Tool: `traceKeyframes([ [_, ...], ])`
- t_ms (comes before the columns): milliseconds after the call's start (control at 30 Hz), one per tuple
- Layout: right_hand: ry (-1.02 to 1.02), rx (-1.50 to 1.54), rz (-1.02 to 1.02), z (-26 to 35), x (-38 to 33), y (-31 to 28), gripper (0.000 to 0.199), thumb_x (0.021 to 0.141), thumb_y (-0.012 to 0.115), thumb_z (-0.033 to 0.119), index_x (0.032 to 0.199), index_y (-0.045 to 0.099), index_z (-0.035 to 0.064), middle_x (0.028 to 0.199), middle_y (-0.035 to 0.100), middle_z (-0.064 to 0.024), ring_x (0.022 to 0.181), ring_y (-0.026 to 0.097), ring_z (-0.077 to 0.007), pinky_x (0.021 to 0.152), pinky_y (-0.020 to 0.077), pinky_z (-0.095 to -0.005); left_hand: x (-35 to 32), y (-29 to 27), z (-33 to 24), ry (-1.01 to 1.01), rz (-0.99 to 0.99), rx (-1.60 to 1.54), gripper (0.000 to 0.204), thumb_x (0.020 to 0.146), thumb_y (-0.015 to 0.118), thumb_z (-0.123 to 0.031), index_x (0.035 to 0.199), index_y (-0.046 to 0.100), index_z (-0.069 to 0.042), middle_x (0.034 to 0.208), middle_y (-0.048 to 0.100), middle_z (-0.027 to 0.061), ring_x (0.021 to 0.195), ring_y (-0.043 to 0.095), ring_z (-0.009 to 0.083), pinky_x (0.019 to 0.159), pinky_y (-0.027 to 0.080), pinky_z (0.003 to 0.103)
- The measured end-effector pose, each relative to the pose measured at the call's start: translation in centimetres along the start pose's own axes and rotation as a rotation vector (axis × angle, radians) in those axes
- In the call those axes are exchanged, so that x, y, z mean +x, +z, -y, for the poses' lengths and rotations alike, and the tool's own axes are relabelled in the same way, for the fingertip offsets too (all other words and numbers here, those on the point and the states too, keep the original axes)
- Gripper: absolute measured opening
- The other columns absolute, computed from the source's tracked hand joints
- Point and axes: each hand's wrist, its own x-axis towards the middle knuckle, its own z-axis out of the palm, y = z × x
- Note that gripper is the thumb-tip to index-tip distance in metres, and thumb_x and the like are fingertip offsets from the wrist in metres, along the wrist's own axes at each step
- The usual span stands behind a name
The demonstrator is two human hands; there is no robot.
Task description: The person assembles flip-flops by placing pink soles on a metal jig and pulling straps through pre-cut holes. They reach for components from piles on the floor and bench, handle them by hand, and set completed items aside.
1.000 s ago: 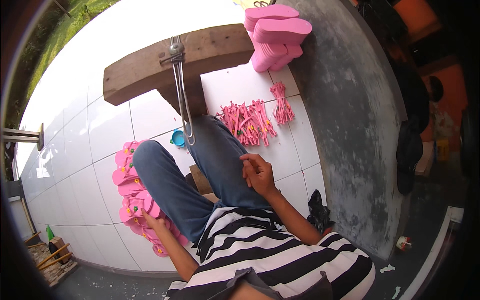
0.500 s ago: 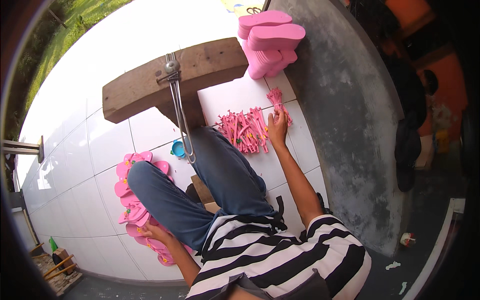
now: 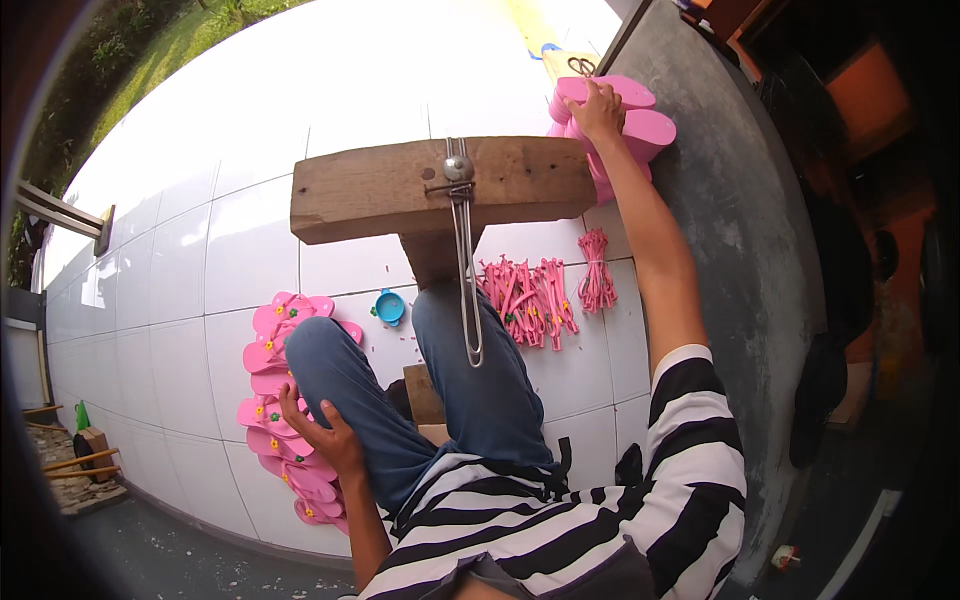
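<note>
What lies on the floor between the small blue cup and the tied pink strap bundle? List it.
In the head view, between the blue cup and the tied bundle: the person's knee, a hanging metal tool, and loose pink straps.

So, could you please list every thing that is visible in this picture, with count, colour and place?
Plain pink foam sandal soles: a stack, count unclear, pink, top right beside the grey wall.
Pink sandals with small flowers: a pile, count unclear, on the white tiled floor at left.
Pink rubber straps: a heap and one bundle, on the tiles at centre right.
Wooden bench block: one, brown, centre.
Metal looped tool: one, silver, hanging from the block.
Small round cup: one, blue, on the tiles.
Left hand: on the flowered pile.
Right hand: on the plain stack.
</note>
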Motion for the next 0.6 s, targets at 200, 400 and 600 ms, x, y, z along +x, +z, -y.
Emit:
traceKeyframes([
  [200, -0.043, -0.166, 0.148, 1.1, 1.9, 2.3, 0.058, 0.083, 0.072, 0.044, 0.130, 0.060, 0.0128, 0.128, 0.059, -0.0143, 0.118, 0.055, -0.0340, 0.096, 0.0464, -0.0531, 0.1, -0.3, -0.3, -0.028, 0.016, 0.011, 0.044, 0.094, 0.048, -0.013, 0.136, 0.043, 0.000, 0.146, 0.039, 0.0185, 0.139, 0.034, 0.0346, 0.116, 0.024, 0.047],
  [400, -0.315, -0.160, -0.109, -0.2, 2.0, 0.3, 0.030, 0.092, 0.065, 0.030, 0.112, 0.067, 0.0089, 0.104, 0.069, -0.0134, 0.098, 0.064, -0.0350, 0.084, 0.0528, -0.0452, 0.3, -0.3, -0.8, -0.002, 0.019, -0.029, 0.040, 0.095, 0.047, -0.014, 0.134, 0.046, -0.001, 0.145, 0.039, 0.0197, 0.138, 0.036, 0.0373, 0.113, 0.028, 0.048],
  [600, -0.368, 0.235, -0.556, -0.6, -2.2, -9.6, 0.024, 0.099, 0.057, 0.018, 0.114, 0.065, 0.0019, 0.104, 0.069, -0.0175, 0.099, 0.065, -0.0352, 0.082, 0.0538, -0.0436, -0.5, 0.2, -2.1, 0.338, 0.139, -0.158, 0.030, 0.092, 0.048, -0.002, 0.121, 0.053, 0.000, 0.129, 0.053, 0.0173, 0.121, 0.053, 0.0287, 0.104, 0.040, 0.041],
])
